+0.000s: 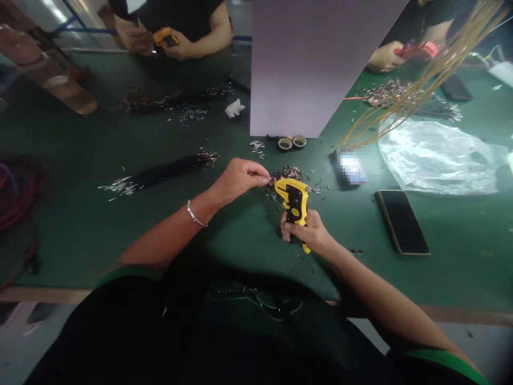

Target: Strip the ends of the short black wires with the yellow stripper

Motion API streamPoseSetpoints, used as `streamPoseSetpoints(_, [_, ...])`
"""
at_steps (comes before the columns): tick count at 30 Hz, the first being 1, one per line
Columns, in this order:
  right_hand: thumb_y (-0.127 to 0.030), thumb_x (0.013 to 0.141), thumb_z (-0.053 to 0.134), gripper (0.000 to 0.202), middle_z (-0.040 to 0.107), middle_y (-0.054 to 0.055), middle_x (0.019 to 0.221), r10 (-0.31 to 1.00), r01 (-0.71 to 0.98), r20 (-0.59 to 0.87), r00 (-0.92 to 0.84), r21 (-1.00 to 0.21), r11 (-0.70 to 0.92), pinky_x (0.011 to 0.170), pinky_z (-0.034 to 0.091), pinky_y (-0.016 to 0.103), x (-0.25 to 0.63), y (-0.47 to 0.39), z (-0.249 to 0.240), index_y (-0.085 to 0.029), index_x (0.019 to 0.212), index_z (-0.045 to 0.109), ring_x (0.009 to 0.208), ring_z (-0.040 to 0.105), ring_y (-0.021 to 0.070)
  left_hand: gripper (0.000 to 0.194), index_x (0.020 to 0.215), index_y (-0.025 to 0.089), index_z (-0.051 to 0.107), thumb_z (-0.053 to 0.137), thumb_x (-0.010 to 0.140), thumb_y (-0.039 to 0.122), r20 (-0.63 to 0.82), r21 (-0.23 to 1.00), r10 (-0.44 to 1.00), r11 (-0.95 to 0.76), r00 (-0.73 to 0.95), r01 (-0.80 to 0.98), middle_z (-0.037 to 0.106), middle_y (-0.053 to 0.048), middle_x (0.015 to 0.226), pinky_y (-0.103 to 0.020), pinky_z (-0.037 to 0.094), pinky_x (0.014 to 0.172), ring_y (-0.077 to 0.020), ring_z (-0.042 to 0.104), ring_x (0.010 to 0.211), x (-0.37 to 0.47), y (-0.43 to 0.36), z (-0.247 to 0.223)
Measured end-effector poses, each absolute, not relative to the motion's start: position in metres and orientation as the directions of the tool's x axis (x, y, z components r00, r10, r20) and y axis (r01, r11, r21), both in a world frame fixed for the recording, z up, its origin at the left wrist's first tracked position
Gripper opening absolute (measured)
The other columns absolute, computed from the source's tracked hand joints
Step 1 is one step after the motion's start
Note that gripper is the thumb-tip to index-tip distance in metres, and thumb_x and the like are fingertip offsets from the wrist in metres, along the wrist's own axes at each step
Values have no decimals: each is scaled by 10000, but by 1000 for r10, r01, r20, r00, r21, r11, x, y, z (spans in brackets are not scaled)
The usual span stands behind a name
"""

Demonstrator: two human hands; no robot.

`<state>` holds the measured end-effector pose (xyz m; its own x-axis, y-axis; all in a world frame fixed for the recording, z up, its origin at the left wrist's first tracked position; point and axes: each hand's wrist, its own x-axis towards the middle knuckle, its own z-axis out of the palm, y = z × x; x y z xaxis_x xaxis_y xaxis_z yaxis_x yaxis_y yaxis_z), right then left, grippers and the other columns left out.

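Observation:
A yellow and black wire stripper (295, 200) stands out from my right hand (306, 230), whose fingers are wrapped round its handles. At the tool's jaws, my left hand (246, 179) is pinched; what lies between the fingertips is too small to make out. Behind and below the tool's head lies a pile of small dark and coppery scraps (292, 172). To the left, a bundle of black wires (164, 172) rests on the green table (240, 235), with silvery ends at its left and coppery ends at its right.
Two tape rolls (292, 143) sit beside a tall pale panel (296, 69). A phone (403, 222) and a clear plastic bag (438, 155) lie at the right. Red cables (18, 192) are coiled at the left edge. Across the table, other people's hands hold tools.

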<state>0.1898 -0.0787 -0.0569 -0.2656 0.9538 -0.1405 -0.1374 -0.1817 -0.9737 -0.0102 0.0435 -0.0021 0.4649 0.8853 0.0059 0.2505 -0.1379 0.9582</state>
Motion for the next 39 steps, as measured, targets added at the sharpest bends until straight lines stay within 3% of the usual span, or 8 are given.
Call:
streamPoseSetpoints(16, [-144,629,629,156,545,-74,512,971,-248,-189,-144,-943,-221,392,434,265,177,-77,-61,-190,752,545,364,486,92,92,765,141,775,702,711,153,80,936,906,-212,416,282,664,-4,612,-218,395,543,-75,521,557,-1,49,-16])
streamPoseSetpoints(22, [-129,605,580,147,497,-94,409,972,-214,-209,-111,-950,-229,337,364,233,175,-75,-64,-205,719,528,302,432,88,112,771,148,778,688,704,150,99,921,912,-235,399,309,709,-21,673,-221,437,582,-92,574,606,0,53,-23])
streamPoseSetpoints(31, [-143,644,643,158,554,-63,487,971,-326,-167,-173,-920,-216,406,446,275,187,-77,-70,-180,786,582,373,492,114,99,779,165,781,706,718,186,130,912,927,-251,352,324,730,-22,692,-236,475,617,-103,595,612,-9,55,-25])
streamPoseSetpoints(39, [-127,652,656,223,629,-10,630,964,-372,-99,-249,-909,-189,540,512,343,196,-78,-70,-166,870,627,514,571,154,71,784,187,772,713,776,226,274,848,883,-409,382,338,731,-24,764,-252,478,664,-108,607,670,-10,43,-15])
